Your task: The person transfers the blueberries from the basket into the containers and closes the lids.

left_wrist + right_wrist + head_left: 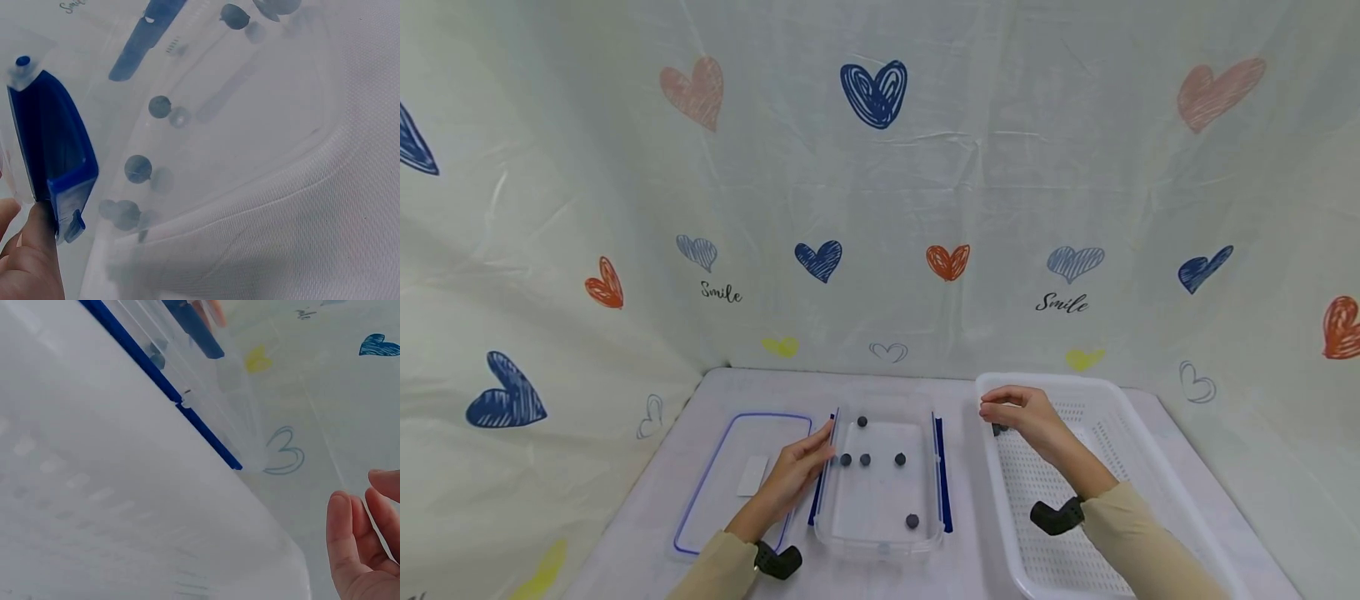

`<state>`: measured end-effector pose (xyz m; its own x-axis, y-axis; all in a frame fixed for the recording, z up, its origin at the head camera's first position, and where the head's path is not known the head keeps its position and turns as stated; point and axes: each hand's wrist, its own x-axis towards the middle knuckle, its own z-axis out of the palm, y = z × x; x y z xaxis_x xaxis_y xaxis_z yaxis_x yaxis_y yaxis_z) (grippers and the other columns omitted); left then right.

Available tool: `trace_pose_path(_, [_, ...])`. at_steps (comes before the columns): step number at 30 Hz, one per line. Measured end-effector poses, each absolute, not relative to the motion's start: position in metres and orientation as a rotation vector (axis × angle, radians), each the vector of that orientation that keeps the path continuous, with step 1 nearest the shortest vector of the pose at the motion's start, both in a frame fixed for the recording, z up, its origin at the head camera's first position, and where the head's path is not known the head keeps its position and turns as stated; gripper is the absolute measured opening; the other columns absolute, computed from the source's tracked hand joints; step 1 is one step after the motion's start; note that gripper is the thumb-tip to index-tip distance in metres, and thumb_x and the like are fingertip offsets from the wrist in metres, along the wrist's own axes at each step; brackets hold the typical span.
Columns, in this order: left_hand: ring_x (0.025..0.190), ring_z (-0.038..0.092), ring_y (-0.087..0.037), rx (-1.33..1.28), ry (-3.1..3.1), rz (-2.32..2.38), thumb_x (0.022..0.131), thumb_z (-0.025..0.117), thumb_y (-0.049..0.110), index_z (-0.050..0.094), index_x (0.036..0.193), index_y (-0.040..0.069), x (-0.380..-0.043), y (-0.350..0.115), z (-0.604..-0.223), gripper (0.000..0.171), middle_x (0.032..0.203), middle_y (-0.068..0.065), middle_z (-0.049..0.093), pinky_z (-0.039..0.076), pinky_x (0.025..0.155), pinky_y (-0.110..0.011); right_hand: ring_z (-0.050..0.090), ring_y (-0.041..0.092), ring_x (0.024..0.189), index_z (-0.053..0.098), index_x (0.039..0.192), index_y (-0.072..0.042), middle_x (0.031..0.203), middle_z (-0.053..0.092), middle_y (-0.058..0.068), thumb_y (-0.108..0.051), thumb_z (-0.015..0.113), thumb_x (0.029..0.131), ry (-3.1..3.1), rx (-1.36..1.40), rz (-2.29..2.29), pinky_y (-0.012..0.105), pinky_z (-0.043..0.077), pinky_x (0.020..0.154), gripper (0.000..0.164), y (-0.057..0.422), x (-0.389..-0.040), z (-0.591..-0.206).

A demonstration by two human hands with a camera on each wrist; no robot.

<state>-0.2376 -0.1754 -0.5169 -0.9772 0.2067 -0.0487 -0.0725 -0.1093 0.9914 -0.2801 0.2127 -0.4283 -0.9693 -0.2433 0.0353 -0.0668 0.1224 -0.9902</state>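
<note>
My left hand (793, 471) grips the left side of a clear plastic box (880, 546). In the left wrist view, its fingers touch the blue side latch (75, 147), which hangs outward. Several small, dark, round, blueberry-like balls (900, 459) lie apart on the box's floor. Over the far left rim of a white perforated basket (1000, 517) hovers my right hand (1026, 417), its fingers loosely bent. The right wrist view shows a gap between thumb and fingers with nothing in it. Just below that hand, a few dark balls (998, 430) sit in the basket's corner, partly hidden.
A clear lid with a blue rim (711, 479) and a white label lies on the table left of the box. Another blue latch (943, 475) spreads out on the box's right side. Behind the table hangs a white curtain (880, 192) printed with hearts.
</note>
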Motion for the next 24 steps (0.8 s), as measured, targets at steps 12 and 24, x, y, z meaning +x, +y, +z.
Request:
trace_pose_path(12, [0.148,0.018,-0.025,0.153,1.966,2.207,0.102,0.056,0.008,0.033,0.154,0.003,-0.238,-0.177,-0.519,0.056,0.162,-0.007,0.021,0.029,0.111,-0.028,0.071,0.022,0.089,0.058,0.115,0.023,0.093,0.072,0.008,-0.001,0.067,0.094,2.245,-0.259,-2.023,0.030,0.059,0.085,0.033,0.231,-0.287,-0.437])
trace_pose_path(24, [0.148,0.019,-0.023,0.140,1.953,2.227,0.102,0.057,0.009,0.034,0.154,0.003,-0.240,-0.176,-0.522,0.057,0.162,-0.007,0.021,0.030,0.111,-0.027,0.070,0.012,0.081,0.056,0.114,0.026,0.089,0.071,0.004,0.005,0.065,0.092,2.261,-0.221,-2.083,0.027,0.059,0.081,0.032,0.244,-0.293,-0.446])
